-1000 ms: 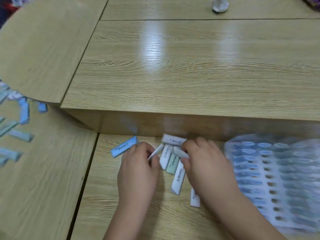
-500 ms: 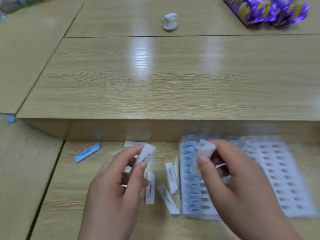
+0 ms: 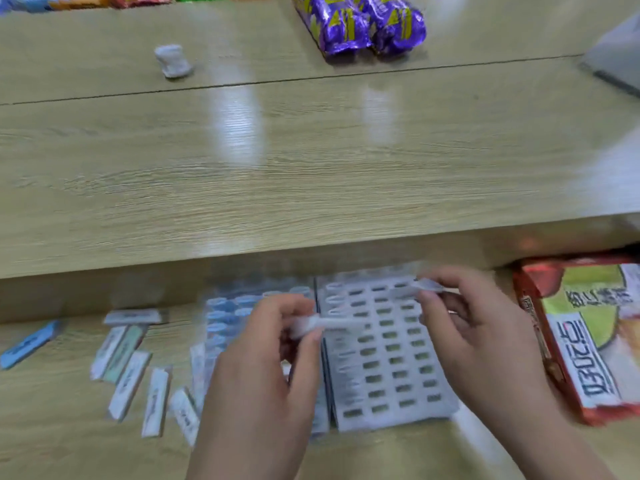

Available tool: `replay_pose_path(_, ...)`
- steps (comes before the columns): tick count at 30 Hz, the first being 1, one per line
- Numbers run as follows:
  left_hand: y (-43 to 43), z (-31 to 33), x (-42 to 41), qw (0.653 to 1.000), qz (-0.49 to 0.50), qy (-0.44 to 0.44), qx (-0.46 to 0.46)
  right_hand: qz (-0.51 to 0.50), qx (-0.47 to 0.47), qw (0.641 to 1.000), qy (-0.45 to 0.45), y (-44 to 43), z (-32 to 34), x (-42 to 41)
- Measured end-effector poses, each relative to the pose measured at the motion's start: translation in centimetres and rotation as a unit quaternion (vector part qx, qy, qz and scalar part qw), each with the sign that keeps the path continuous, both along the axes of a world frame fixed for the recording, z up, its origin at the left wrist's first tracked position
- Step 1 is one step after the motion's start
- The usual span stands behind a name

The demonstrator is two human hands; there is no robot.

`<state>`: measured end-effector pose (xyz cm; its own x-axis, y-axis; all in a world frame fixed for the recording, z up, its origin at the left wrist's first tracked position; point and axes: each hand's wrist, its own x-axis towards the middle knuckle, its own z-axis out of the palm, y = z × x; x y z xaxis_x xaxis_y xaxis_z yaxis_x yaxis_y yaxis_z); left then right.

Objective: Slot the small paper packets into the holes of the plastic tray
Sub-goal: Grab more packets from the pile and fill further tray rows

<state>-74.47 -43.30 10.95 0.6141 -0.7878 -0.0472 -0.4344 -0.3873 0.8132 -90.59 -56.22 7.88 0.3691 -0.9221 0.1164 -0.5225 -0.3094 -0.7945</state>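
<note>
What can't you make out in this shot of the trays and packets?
Head view, motion-blurred throughout:
1. Print on the loose packets: unreadable through blur.
2. Near part of the blue-filled tray: hidden by the left hand.
3. Whether the packet in the right hand touches the white tray: blur smears its tip.
4. Red box: cut off by the right edge.

Left hand (image 3: 263,375) and right hand (image 3: 478,341): both bare, with bare wrists and forearms down to the frame edge. Fingernails short and plain as far as the blur allows; finer detail is unreadable
</note>
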Motion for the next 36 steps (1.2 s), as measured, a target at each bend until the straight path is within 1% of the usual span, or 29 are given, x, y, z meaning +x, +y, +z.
replay_pose_path(2, -1.1, 0.2, -1.0, 1.000, -0.009, -0.021, 0.006, 0.028, -0.012, 0.999, -0.010, -0.8, -0.8, 0.1)
replay_pose_path(4, -2.0, 0.3, -1.4, 0.998, -0.024, -0.062, 0.005, 0.053, -0.024, 0.998, -0.014, -1.4, -1.4, 0.4)
replay_pose_path(8, -2.2, 0.0, -1.4, 0.990, -0.049, -0.126, -0.035, 0.071, 0.000, 0.996, -0.047, -1.7, -2.1, 0.4)
replay_pose_path(13, 0.5, 0.2, -1.6, 0.980, -0.105, -0.148, -0.080, 0.086, 0.044, 0.994, -0.050, -1.2, -2.2, 0.1)
replay_pose_path(16, 2.2, -0.2, -2.0, 0.979, -0.123, -0.142, -0.072, 0.102, 0.058, 0.992, -0.045, -0.8, -1.6, -0.3)
replay_pose_path(19, 3.4, -1.0, -2.4, 0.978, -0.122, -0.162, -0.049, 0.126, 0.075, 0.988, -0.047, 0.5, -1.1, -1.6)
replay_pose_path(23, 4.5, -2.0, -2.8, 0.975, -0.116, -0.180, -0.066, 0.130, 0.045, 0.990, -0.034, 2.4, -1.3, -2.9)
replay_pose_path(26, 4.8, -3.5, -3.2, 0.971, -0.119, -0.195, -0.077, 0.121, 0.042, 0.991, -0.047, 2.8, -1.6, -2.7)
replay_pose_path(30, 4.6, -5.6, -3.8, 0.969, -0.103, -0.205, -0.090, 0.109, 0.029, 0.992, -0.054, 2.1, -1.6, -1.7)
replay_pose_path(36, 4.5, -5.6, -3.7, 0.965, -0.115, -0.216, -0.095, 0.096, 0.019, 0.993, -0.060, 0.5, -2.1, -0.3)
